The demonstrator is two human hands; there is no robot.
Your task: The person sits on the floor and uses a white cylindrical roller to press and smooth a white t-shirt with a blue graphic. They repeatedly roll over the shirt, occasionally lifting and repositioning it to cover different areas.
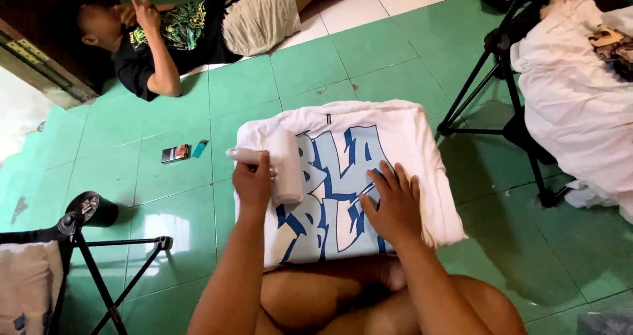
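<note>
Folded white T-shirt (422, 170): lies flat on the green tiled floor (369, 64), directly ahead of the seated person's bare knees; large blue and pale-blue lettering faces up, a small dark tag at the collar edge.

Lint roller (285, 167): white, its drum resting on the left part of the print, its handle pointing left.

Left hand (252, 182): fingers curled shut around the roller's handle, knuckles up.

Right hand (393, 206): spread open, palm down, fingers fanned and pressed on the print's right half, well apart from the roller.

Small dark box (175, 153) and blue lighter (200, 148): side by side on the floor, left of the shirt.

Black tripod stand (494, 91): right of the shirt, beside a heap of white garments (580, 104).

Second black stand (99, 269): lower left, white cloth (26, 282) hanging by it, a black round object (92, 208) near its top.

Another person (191, 28): lying on the floor at the far side, dark printed shirt, light shorts, one hand raised holding a small flat object.
</note>
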